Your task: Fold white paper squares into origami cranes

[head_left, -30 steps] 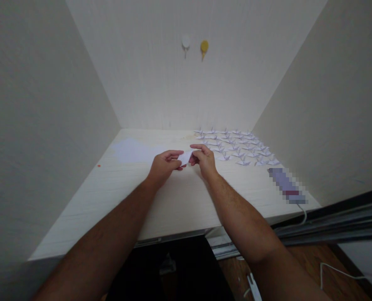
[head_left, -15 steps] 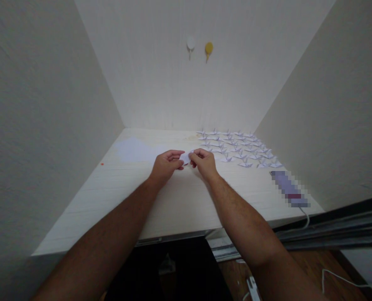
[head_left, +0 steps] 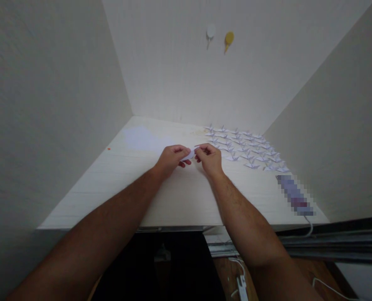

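Note:
Both my hands meet over the middle of a pale wooden desk (head_left: 179, 196). My left hand (head_left: 171, 159) and my right hand (head_left: 210, 159) pinch a small folded piece of white paper (head_left: 189, 155) between their fingertips, holding it just above the desk. Most of the paper is hidden by my fingers. To the right of my right hand lie several small folded paper cranes (head_left: 245, 148) in rows on the desk. A flat pale sheet of paper (head_left: 140, 139) lies at the back left of the desk, beyond my left hand.
A blurred-out oblong object (head_left: 294, 195) with a white cable lies near the desk's right front edge. Walls close in the desk on the left, back and right. Two hooks, one white (head_left: 210, 31) and one yellow (head_left: 229, 38), hang on the back wall. Cables lie on the floor below.
The view has shifted, so the desk and hooks sit further right in the frame. My hands have stayed together on the folded paper, with the fingers pinching it closer.

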`<state>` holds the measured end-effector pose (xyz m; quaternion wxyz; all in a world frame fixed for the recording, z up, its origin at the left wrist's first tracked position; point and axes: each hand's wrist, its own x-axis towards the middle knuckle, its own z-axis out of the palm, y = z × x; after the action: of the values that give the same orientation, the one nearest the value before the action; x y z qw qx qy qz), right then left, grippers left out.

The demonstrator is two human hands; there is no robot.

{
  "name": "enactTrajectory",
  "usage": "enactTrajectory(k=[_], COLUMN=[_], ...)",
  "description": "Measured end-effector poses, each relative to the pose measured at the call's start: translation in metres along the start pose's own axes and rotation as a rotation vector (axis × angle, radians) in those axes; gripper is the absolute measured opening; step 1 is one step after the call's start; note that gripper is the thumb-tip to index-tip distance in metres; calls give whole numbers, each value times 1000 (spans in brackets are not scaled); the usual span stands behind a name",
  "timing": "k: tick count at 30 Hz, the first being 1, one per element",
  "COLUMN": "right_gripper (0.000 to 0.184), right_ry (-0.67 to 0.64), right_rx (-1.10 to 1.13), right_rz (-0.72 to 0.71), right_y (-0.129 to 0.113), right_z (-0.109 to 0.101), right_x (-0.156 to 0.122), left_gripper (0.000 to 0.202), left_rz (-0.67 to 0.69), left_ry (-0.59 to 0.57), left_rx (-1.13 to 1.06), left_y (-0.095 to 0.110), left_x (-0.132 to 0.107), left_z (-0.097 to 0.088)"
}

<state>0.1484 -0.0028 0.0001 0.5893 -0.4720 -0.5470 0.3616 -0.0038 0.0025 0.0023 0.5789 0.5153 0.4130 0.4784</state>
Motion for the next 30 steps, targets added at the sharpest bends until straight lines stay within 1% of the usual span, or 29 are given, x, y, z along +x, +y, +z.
enactTrajectory(k=[7,12,15,18,20,23,27,30], right_gripper=[11,10,14,21,23,21,15,12], right_ry=[33,13,-35,-78,-67,-36,-19,-13], right_rx=[21,113,175,160,117,92,138,170], right_rz=[-5,7,57,98,94,69,50,50], right_y=[-4,-4,-4,-5,-6,-6,-6,-4], right_z=[-1,-2,-4,-3,-2,-1,-3,-4], right_x=[-1,0,1,1,0,0,0,1], left_gripper=[26,28,29,29,28,24,21,21], left_rz=[29,38,54,80,98,120,126,120], left_ry=[-10,-28,-31,2,12,22,49,41], left_rx=[8,39,57,96,144,190,206,197], left_y=[-1,-3,-3,-1,1,3,5,6], left_x=[1,1,1,0,-1,-1,-2,-2], left_z=[-1,-2,-3,-3,-3,-3,-2,-3])
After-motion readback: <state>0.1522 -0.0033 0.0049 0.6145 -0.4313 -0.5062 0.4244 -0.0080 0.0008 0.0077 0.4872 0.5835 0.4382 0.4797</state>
